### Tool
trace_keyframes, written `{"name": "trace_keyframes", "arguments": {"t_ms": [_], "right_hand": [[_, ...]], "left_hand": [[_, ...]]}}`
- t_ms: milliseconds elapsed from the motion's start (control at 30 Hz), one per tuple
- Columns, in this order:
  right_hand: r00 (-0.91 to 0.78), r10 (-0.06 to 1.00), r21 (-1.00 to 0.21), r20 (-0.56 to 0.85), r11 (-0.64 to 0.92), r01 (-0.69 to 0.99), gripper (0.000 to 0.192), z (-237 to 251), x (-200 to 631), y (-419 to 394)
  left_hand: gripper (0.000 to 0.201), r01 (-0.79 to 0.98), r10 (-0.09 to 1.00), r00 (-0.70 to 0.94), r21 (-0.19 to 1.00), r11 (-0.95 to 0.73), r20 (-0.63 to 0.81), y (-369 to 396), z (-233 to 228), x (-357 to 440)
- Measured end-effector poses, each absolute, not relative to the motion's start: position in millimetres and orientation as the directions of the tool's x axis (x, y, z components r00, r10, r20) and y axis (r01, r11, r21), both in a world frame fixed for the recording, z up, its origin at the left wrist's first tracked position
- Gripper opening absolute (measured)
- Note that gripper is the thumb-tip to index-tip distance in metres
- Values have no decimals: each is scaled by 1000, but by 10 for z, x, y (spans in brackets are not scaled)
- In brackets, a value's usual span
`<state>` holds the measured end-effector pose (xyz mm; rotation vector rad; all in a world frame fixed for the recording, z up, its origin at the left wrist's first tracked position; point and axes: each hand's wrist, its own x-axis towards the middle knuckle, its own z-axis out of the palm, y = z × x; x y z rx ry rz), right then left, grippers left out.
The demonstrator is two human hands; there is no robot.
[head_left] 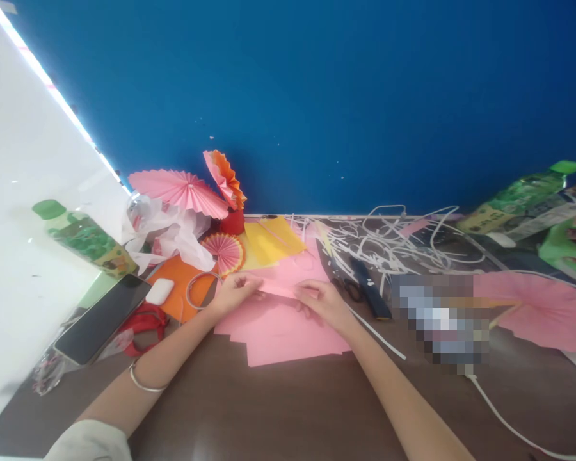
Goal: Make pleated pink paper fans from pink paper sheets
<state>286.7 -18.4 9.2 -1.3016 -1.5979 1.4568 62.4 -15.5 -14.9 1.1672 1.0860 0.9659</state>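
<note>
Between my two hands is a narrow piece of pink paper (277, 285), held at both ends just above the table. My left hand (240, 289) pinches its left end, with the fingertips partly hidden. At the right end, my right hand (322, 302) pinches the paper between thumb and fingers. Beneath both hands lie overlapping pink paper sheets (288, 339). Yellow paper (274, 240) rests behind them, close to a small pleated pink and orange rosette (224, 253).
Left are a phone (103, 317), a white case (159, 291), orange paper (180, 282) and a green-capped bottle (84, 237). White paper strips (379, 243), scissors (352, 289) and a dark cutter (370, 291) lie right. A large pleated pink fan (547, 310) sits farther right. A blue panel (317, 109) stands behind.
</note>
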Motion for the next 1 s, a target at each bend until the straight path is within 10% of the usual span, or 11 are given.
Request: {"name": "trace_keyframes", "arguments": {"t_ms": [133,300,1000], "right_hand": [[-221,967,-868,127,216,447,35,-8,2857,-184],[-452,636,-282,626,725,628,18,-10,2768,-275],[-599,670,-219,439,726,652,20,-21,2707,-306]], "left_hand": [[40,-71,954,216,971,226,-207,-147,-145,624],[39,-10,952,242,980,196,-188,-171,-73,645],[38,-38,939,313,986,164,-144,-169,-101,610]]}}
